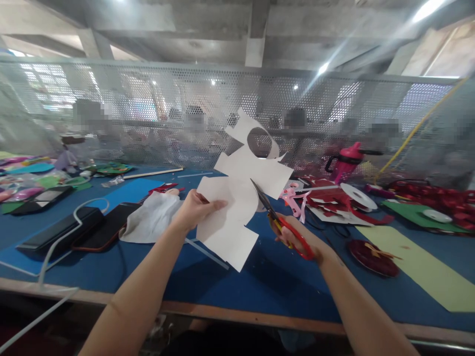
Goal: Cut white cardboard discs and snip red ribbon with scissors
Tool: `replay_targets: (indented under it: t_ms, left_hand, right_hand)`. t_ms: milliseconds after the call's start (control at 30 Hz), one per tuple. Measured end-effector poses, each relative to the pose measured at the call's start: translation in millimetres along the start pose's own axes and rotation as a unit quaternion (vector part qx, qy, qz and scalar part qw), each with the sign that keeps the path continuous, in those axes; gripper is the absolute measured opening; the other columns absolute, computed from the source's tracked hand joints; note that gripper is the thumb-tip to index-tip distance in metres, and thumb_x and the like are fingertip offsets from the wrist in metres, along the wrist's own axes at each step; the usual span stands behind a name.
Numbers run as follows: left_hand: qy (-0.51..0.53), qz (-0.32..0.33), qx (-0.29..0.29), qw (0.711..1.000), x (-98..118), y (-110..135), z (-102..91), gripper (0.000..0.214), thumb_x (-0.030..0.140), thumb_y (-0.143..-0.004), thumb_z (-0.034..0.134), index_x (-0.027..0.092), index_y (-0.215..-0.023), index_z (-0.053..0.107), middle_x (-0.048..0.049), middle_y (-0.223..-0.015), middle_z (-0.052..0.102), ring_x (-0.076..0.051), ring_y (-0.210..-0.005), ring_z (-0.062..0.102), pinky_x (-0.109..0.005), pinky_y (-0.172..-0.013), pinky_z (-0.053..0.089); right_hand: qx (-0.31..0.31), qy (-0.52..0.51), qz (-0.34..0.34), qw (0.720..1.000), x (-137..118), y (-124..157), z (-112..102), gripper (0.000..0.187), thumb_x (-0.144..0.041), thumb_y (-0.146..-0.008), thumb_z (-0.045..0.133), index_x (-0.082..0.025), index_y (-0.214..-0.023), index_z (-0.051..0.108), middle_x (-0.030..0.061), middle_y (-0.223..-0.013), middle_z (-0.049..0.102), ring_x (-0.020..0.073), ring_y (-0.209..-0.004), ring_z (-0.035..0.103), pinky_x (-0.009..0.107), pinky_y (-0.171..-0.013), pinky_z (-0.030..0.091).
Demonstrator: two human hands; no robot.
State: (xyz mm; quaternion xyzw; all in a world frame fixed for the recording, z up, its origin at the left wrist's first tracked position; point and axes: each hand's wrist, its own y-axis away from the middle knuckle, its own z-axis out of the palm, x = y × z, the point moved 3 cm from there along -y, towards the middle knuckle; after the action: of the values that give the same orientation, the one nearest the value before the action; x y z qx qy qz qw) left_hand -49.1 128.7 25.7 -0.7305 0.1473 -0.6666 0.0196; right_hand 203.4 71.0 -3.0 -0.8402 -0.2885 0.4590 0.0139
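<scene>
Above the table (282,291), the cut-up paper (237,198) is pinched at its left edge in the left hand (195,210) grip, while the right hand (297,237) grip, closed through the scissors (276,220) loops, sets the blades against its right edge: mid-cut, I judge, and needing a steady sheet.

The left hand (193,210) shows only its thumb on the face of the white cut-out paper sheet (237,207) — the other fingers lie behind it. Of the red-handled steel scissors (282,225) one dark blade shows against the sheet; the other cannot be made out. The right hand (297,240) has its fingers partly hidden by the red loops. Both forearms run off the bottom edge. Beyond the perforated grey metal screen (148,99) the figures are blurred. The white cable (48,247) leaves at the lower left corner, and the right edge cuts the pale yellow-green paper strip (419,267). What lies in the dark red round dish (371,257) is too small to tell.
</scene>
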Motion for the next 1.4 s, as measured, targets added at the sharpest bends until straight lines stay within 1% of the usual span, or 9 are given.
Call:
replay_targets:
  t_ms: [100, 300, 533, 667, 800, 933, 1133, 1233, 1400]
  left_hand:
    - [-0.003, -0.008, 0.008, 1.0, -2, -1, -0.6, 0.041, 0.035, -0.057, 0.077, 0.013, -0.088, 0.062, -0.0094, -0.07, 0.068, -0.026, -0.071, 0.066, -0.033, -0.058, 0.055]
    - [-0.007, -0.017, 0.017, 1.0, -5, -2, -0.5, 0.043, 0.036, -0.056, 0.077, 0.013, -0.089, 0.062, -0.0091, -0.069, 0.068, -0.026, -0.071, 0.066, -0.033, -0.057, 0.054]
    - [-0.01, -0.004, 0.016, 1.0, -3, -2, -1.8, 0.041, 0.034, -0.056, 0.077, 0.014, -0.089, 0.062, -0.0088, -0.068, 0.067, -0.026, -0.071, 0.066, -0.033, -0.058, 0.055]
    - [-0.012, 0.003, 0.013, 1.0, 0, 0, -3.0, 0.041, 0.033, -0.056, 0.077, 0.013, -0.089, 0.062, -0.009, -0.07, 0.068, -0.025, -0.071, 0.066, -0.033, -0.059, 0.055]
    - [-0.012, 0.008, 0.009, 1.0, 4, 1, -4.0, 0.039, 0.033, -0.055, 0.078, 0.012, -0.084, 0.062, -0.0096, -0.072, 0.069, -0.024, -0.068, 0.065, -0.034, -0.059, 0.055]
    - [-0.033, -0.003, 0.005, 0.999, 4, 0, -8.3, 0.038, 0.034, -0.054, 0.078, 0.012, -0.081, 0.061, -0.0082, -0.07, 0.068, -0.023, -0.063, 0.065, -0.034, -0.056, 0.055]
    - [-0.082, -0.034, 0.015, 0.996, 3, -1, -15.5, 0.039, 0.036, -0.052, 0.079, 0.014, -0.079, 0.06, -0.009, -0.071, 0.067, -0.023, -0.06, 0.064, -0.032, -0.05, 0.053]
    - [-0.083, -0.031, -0.009, 0.996, 3, -1, -12.5, 0.036, 0.036, -0.054, 0.078, 0.015, -0.077, 0.061, -0.0095, -0.072, 0.068, -0.023, -0.062, 0.064, -0.032, -0.052, 0.053]
    - [-0.078, -0.038, -0.042, 0.995, 1, 0, -9.3, 0.031, 0.037, -0.057, 0.076, 0.015, -0.074, 0.063, -0.01, -0.074, 0.068, -0.023, -0.062, 0.064, -0.032, -0.053, 0.053]
  right_hand:
    - [0.013, -0.038, 0.017, 0.999, 0, 2, 1, 0.04, -0.058, -0.085, 0.034, -0.02, -0.085, 0.045, 0.0002, -0.07, 0.042, 0.0131, -0.057, 0.046, 0.036, -0.069, 0.049]
    - [-0.005, -0.064, 0.019, 0.998, -2, -1, 4, 0.043, -0.063, -0.083, 0.033, -0.021, -0.078, 0.039, -0.0025, -0.064, 0.038, 0.0112, -0.053, 0.041, 0.034, -0.065, 0.049]
    - [-0.008, -0.024, 0.034, 0.999, -1, -7, 5, 0.053, -0.071, -0.08, 0.024, -0.021, -0.066, 0.035, -0.0047, -0.053, 0.034, 0.0105, -0.046, 0.039, 0.031, -0.056, 0.049]
    - [-0.008, -0.018, 0.044, 0.999, -3, -9, 4, 0.056, -0.074, -0.077, 0.026, -0.021, -0.059, 0.033, -0.0049, -0.049, 0.033, 0.0099, -0.046, 0.038, 0.029, -0.053, 0.048]
    - [-0.002, -0.007, 0.061, 0.998, 1, -9, 2, 0.057, -0.075, -0.076, 0.029, -0.02, -0.061, 0.034, -0.0061, -0.049, 0.033, 0.0079, -0.044, 0.035, 0.026, -0.046, 0.044]
    - [-0.015, 0.017, 0.07, 0.997, 7, -9, -1, 0.053, -0.071, -0.079, 0.031, -0.02, -0.066, 0.033, -0.006, -0.054, 0.033, 0.0072, -0.045, 0.034, 0.023, -0.043, 0.041]
    - [-0.043, 0.025, 0.016, 0.999, 5, -5, -5, 0.049, -0.068, -0.081, 0.03, -0.02, -0.074, 0.037, -0.004, -0.061, 0.035, 0.0092, -0.05, 0.038, 0.026, -0.05, 0.045]
    - [-0.062, 0.049, -0.021, 0.997, 3, -5, -6, 0.048, -0.066, -0.082, 0.03, -0.02, -0.073, 0.037, -0.003, -0.062, 0.036, 0.01, -0.051, 0.037, 0.027, -0.051, 0.043]
    - [-0.071, 0.061, -0.039, 0.995, 3, -7, -7, 0.05, -0.068, -0.082, 0.026, -0.02, -0.07, 0.037, -0.0031, -0.06, 0.035, 0.0105, -0.05, 0.035, 0.028, -0.052, 0.043]
